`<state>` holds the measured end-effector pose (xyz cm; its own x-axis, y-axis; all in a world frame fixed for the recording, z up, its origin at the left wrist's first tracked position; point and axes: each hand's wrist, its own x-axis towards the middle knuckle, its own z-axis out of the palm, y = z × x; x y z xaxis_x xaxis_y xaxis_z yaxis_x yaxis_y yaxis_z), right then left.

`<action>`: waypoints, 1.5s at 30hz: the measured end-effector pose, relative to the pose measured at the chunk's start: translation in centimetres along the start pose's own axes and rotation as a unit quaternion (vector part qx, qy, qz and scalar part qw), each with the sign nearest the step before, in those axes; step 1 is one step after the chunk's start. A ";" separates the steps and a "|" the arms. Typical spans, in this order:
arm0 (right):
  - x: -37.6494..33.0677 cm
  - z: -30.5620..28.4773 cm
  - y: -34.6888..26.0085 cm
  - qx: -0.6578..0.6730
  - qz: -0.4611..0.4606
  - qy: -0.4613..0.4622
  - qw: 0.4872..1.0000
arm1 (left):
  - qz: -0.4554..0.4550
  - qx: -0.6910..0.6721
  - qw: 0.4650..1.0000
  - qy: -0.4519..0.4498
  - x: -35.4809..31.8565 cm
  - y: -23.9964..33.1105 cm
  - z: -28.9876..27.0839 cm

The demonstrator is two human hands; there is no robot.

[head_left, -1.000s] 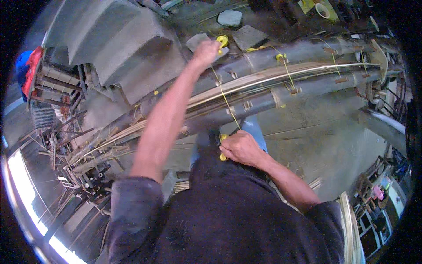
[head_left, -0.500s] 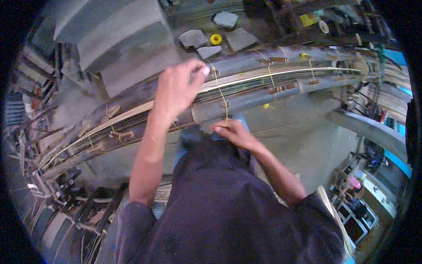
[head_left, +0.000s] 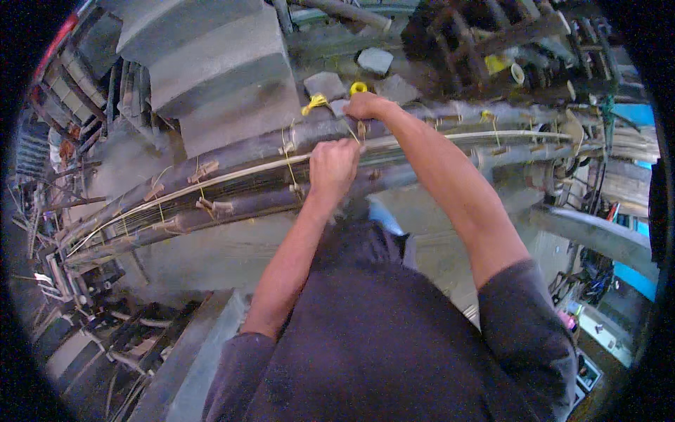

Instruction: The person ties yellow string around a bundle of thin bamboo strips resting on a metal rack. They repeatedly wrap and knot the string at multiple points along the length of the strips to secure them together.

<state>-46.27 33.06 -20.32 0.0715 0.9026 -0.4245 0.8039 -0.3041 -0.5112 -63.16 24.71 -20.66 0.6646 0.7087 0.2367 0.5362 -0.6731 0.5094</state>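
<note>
A long bundle of dark pipes and pale rods [head_left: 232,186] runs across the view, bound at intervals with yellow string. My left hand [head_left: 333,166] is fisted on top of the bundle, closed on a thin yellow string [head_left: 349,131]. The string runs up to my right hand [head_left: 368,106], which reaches over the bundle's far side and is closed on it. A loose yellow string end [head_left: 314,103] sticks up just left of my right hand. A yellow spool [head_left: 358,87] lies beyond it.
Grey concrete steps [head_left: 211,77] rise at the upper left. Flat stones [head_left: 376,60] lie beyond the bundle. Metal frames and scrap [head_left: 77,337] crowd the left and lower left. A thick grey pipe [head_left: 598,235] crosses at the right, near machinery [head_left: 520,42] at the top.
My right hand has gone from the near side of the bundle up over it to the far side. My left hand has shifted right along the bundle. The view has swung.
</note>
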 end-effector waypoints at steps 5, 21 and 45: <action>-9.7 0.9 -0.8 0.271 -0.238 0.059 0.931 | -0.025 0.018 0.999 -0.018 -0.2 -0.3 -0.5; -17.0 -0.5 2.0 -0.013 -0.190 0.231 0.954 | -0.305 -0.369 0.840 -0.255 13.5 -9.9 3.9; 0.4 2.2 -16.4 -0.199 -0.109 0.199 0.953 | -0.036 -0.028 0.999 0.016 -5.6 -10.1 -7.8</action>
<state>-60.73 37.73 -13.70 0.0318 0.9993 0.0173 0.9799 -0.0278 -0.1976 -76.34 29.20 -20.66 0.6081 0.7620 0.2227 0.5524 -0.6076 0.5706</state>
